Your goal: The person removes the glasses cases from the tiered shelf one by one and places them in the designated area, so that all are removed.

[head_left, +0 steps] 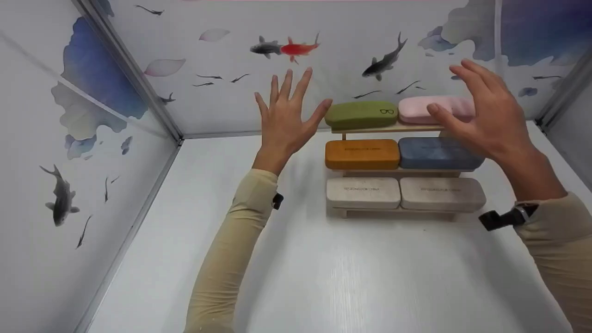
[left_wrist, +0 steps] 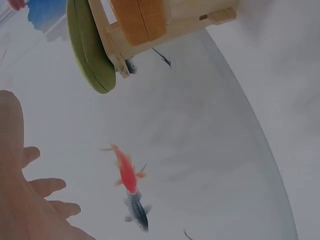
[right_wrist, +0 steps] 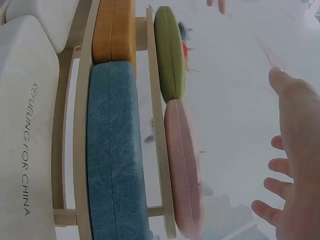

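My left hand (head_left: 284, 120) is raised with its fingers spread, just left of the green glasses case (head_left: 360, 114), and holds nothing. On the other side my right hand (head_left: 497, 115) hovers with fingers extended, overlapping the pink glasses case (head_left: 416, 109) and blue glasses case (head_left: 428, 152) in the head view. The right wrist view shows a gap between that hand and the pink case. An orange glasses case (head_left: 362, 159) sits left of the blue one. Two off-white glasses cases fill the lowest tier, a left one (head_left: 362, 198) and a right one (head_left: 441, 200).
All the cases lie in pairs on a three-tier wooden rack (head_left: 402, 210) standing on a white table (head_left: 323, 268). White panels (head_left: 222, 106) printed with fish and leaves rise behind and to the left. A metal corner post (head_left: 138, 74) joins them.
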Tool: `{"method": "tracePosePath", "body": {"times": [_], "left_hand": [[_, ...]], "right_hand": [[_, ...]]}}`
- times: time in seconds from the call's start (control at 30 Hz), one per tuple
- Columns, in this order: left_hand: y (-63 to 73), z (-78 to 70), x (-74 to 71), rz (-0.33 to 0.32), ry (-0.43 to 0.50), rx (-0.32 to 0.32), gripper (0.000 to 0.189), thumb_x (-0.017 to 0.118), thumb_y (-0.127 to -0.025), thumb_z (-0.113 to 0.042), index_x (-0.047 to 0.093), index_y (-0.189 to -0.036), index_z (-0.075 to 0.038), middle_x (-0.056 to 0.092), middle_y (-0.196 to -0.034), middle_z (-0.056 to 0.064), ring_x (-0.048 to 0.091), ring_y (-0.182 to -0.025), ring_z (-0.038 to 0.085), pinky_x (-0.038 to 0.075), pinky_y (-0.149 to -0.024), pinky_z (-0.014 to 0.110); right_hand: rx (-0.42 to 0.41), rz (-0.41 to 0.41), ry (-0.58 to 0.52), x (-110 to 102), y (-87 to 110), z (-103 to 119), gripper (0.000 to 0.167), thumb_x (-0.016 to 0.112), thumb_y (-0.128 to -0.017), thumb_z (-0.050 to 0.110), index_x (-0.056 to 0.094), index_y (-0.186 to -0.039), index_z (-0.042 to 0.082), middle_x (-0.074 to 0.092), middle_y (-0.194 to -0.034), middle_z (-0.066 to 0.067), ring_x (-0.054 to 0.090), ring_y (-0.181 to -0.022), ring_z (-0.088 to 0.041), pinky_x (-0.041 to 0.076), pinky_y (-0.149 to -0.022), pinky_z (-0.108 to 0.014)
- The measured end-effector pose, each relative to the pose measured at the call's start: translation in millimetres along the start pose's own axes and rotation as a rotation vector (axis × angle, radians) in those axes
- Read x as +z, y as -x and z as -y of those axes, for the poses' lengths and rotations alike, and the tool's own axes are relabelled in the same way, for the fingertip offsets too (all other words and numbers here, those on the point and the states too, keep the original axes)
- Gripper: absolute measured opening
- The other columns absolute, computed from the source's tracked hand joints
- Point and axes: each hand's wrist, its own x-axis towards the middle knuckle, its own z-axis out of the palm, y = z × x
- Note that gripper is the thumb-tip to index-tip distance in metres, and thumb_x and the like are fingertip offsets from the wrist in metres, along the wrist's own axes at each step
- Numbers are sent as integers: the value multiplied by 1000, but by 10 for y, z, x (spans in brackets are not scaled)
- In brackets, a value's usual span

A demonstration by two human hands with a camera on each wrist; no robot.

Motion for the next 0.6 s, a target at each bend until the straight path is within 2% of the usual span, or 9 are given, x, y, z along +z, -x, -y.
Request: {"method": "tracePosePath", "body": {"times": [0.1, 0.13, 0.2, 0.27, 0.33, 0.47, 0.6], "left_hand": [[30, -13, 13, -41, 37, 9, 77, 44, -106, -75, 30, -172, -38, 33, -179, 4, 24, -169, 32, 9, -133, 75], [43, -16, 21, -51, 47, 11, 76, 44, -107, -73, 32, -171, -36, 35, -178, 4, 28, -167, 31, 11, -133, 74], [71, -22, 42, -68, 69, 25, 72, 46, -108, -68, 38, -170, -31, 40, -176, 4, 34, -165, 29, 15, -134, 71], [100, -32, 64, -74, 89, 42, 69, 47, -110, -65, 42, -168, -28, 42, -174, 4, 38, -163, 27, 17, -135, 68], [123, -45, 86, -74, 115, 63, 67, 47, -111, -63, 46, -166, -25, 44, -173, 4, 41, -161, 25, 19, -137, 62], [173, -76, 123, -74, 209, 85, 63, 51, -112, -57, 50, -162, -20, 48, -170, 5, 45, -158, 22, 33, -134, 46], [236, -97, 175, -60, 292, 73, 59, 56, -112, -50, 51, -161, -18, 49, -168, 5, 46, -157, 20, 42, -129, 36]], "right_hand": [[19, -47, -61, -4, 108, 8, 70, 73, -100, 48, 48, -164, 31, 41, -174, -1, 37, -161, -32, 31, -129, -68], [20, -65, -82, -1, 146, 7, 68, 74, -100, 44, 50, -163, 32, 44, -172, -1, 40, -160, -31, 35, -129, -62], [29, -101, -112, 9, 232, 0, 64, 75, -100, 39, 53, -161, 34, 50, -168, 1, 45, -156, -25, 42, -127, -42], [33, -135, -135, 16, 326, -20, 62, 76, -101, 34, 55, -159, 34, 54, -164, 0, 49, -152, -16, 45, -117, -22], [46, -155, -161, 22, 425, -61, 60, 76, -102, 30, 56, -158, 35, 58, -160, -1, 50, -148, -6, 40, -110, -8], [83, -181, -207, 58, 595, -184, 55, 74, -103, 26, 59, -156, 31, 61, -154, -6, 51, -140, 4, 43, -103, -5], [145, -218, -261, 114, 741, -321, 51, 73, -103, 22, 61, -153, 21, 63, -149, 0, 53, -137, 0, 46, -102, -7]]}}
